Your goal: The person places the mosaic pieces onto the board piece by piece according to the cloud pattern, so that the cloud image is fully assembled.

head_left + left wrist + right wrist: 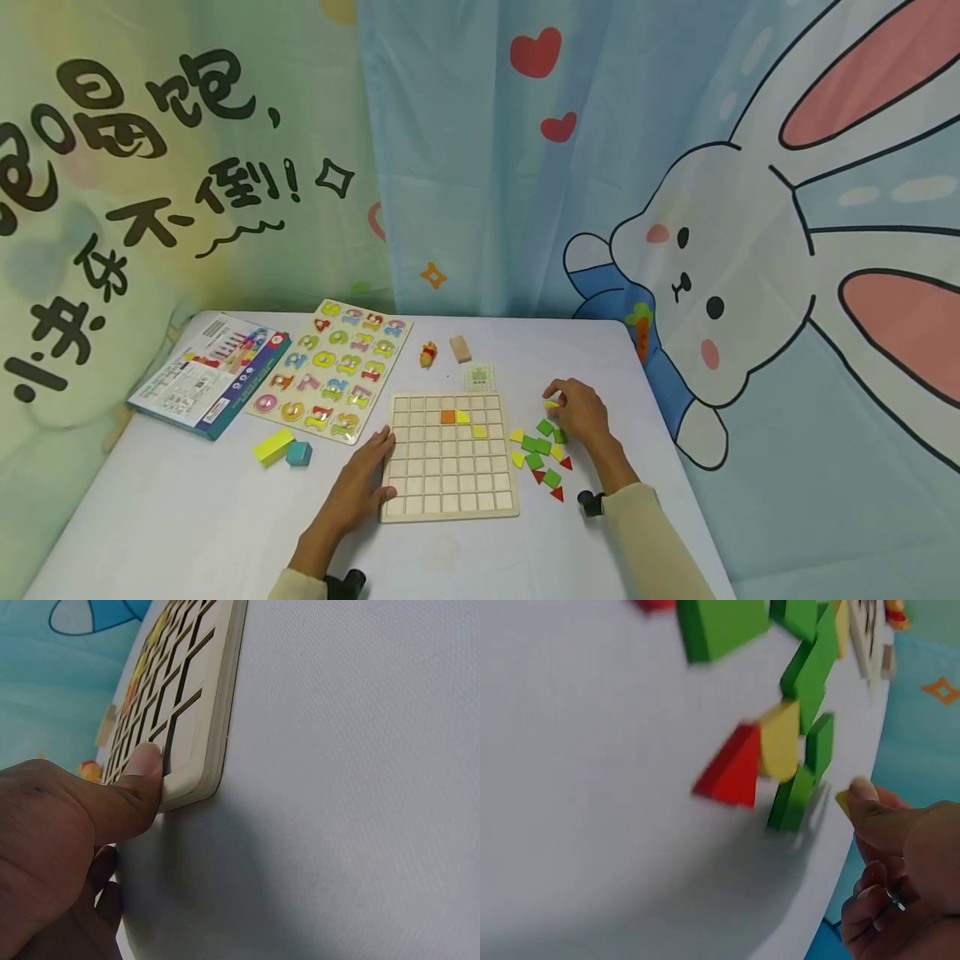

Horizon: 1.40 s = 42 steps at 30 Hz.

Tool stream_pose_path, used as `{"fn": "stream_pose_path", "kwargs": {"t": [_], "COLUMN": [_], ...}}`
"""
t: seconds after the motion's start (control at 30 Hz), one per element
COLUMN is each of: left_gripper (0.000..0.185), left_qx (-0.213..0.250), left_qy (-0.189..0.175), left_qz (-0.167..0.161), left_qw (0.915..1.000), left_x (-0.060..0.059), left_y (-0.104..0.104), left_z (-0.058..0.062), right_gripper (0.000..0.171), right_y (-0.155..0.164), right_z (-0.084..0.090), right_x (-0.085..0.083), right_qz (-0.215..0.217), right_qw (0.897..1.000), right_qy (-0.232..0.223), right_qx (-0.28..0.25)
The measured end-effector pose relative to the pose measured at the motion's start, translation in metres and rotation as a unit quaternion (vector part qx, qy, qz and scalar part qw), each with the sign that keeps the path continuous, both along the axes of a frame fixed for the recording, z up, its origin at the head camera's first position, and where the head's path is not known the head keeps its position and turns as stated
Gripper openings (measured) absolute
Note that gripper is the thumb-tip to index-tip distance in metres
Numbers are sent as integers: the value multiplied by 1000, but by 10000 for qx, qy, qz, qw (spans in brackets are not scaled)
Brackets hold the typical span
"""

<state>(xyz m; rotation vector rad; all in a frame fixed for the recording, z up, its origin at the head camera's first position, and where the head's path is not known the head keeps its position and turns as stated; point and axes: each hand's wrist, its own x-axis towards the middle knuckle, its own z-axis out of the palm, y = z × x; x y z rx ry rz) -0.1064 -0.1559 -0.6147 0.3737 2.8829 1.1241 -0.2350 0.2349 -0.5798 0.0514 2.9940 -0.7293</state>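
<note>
Left hand: the left hand is lying flat on the white table, its fingers straight and holding nothing, its thumb pressing against the left edge of the wooden grid board.
Right hand: the right hand is hovering just right of the grid board, its fingers curling and pinching a small yellow piece between thumb and fingertips; the right wrist view is showing the same yellow piece at the thumb tip.
Grid board: it is lying flat on the table between the two hands, with an orange square and two yellow pieces sitting in its upper rows.
Loose pieces: green, yellow and red tiles are lying scattered just right of the grid board, below the right hand; the wrist view is blurring them, though a red triangle is touching a yellow piece there.
Behind the grid board: a small pattern card is lying just past its far edge, a wooden block and a small figure farther back.
Left of the grid board: a number puzzle is lying beside it, a printed box farther left, and a yellow block touching a teal block near the left hand.
</note>
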Motion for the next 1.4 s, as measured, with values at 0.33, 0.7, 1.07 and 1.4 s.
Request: {"fn": "stream_pose_path", "kwargs": {"t": [0.33,0.7,1.07,1.4], "left_gripper": [85,85,85,85], "left_qx": [-7,55,101,91], "left_qy": [66,208,189,164], "left_qz": [-3,-75,-95,-66], "left_qw": [10000,9997,9997,9998], "left_x": [0,-5,-4,0], "left_y": [0,0,1,0], "left_z": [3,2,3,1], "right_gripper": [24,9,16,23], "right_y": [-43,-86,-110,-113], "right_z": [2,-13,-17,-23], "right_x": [37,62,64,67], "right_qz": [112,161,-225,-162], "right_qw": [9977,9850,9881,9921], "right_qy": [529,702,441,498], "right_qx": [-409,-1569,-1456,-1144]}}
